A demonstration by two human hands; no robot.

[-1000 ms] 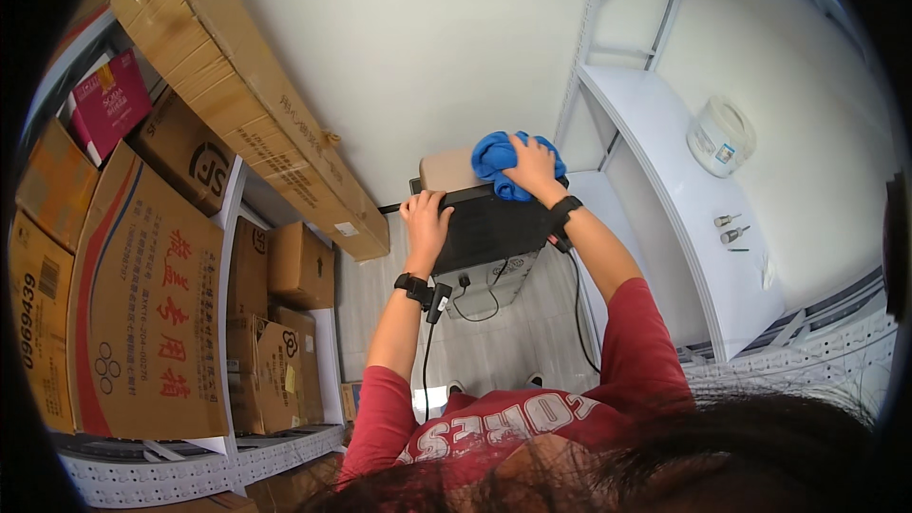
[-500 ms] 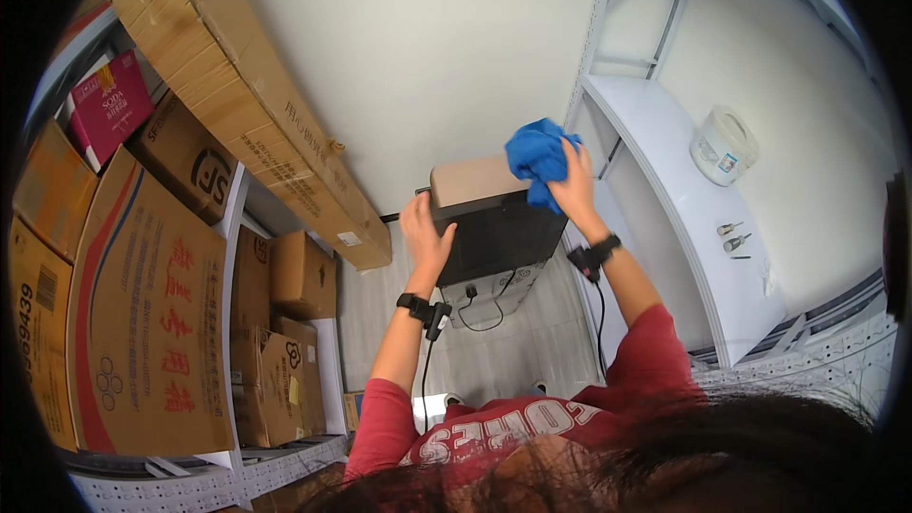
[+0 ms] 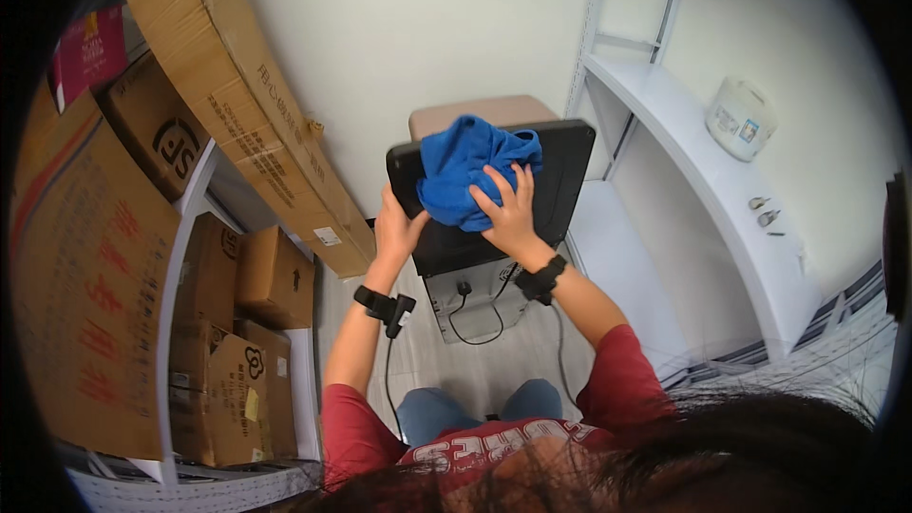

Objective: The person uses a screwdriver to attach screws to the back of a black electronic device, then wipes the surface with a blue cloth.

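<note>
A crumpled blue cloth lies against the flat face of a black panel, which forms the top part of a boxy grey appliance. My right hand presses the cloth there, its fingers spread over the folds and holding it. At the panel's left edge is my left hand, thumb in front and fingers along the side, gripping that edge. A pinkish-beige padded-looking block shows behind the panel's far edge. Below the panel, a black plug with a looped cord sits on the appliance.
Cardboard boxes fill the shelves on the left. A tall, narrow carton leans against the wall. On the right, a white shelf holds a white tub and small metal parts. Cables hang from both wrist straps.
My right hand has brought the cloth left and down onto the black panel. The panel now appears larger and more face-on. My left hand has closed on its left edge; my knees have come into view.
</note>
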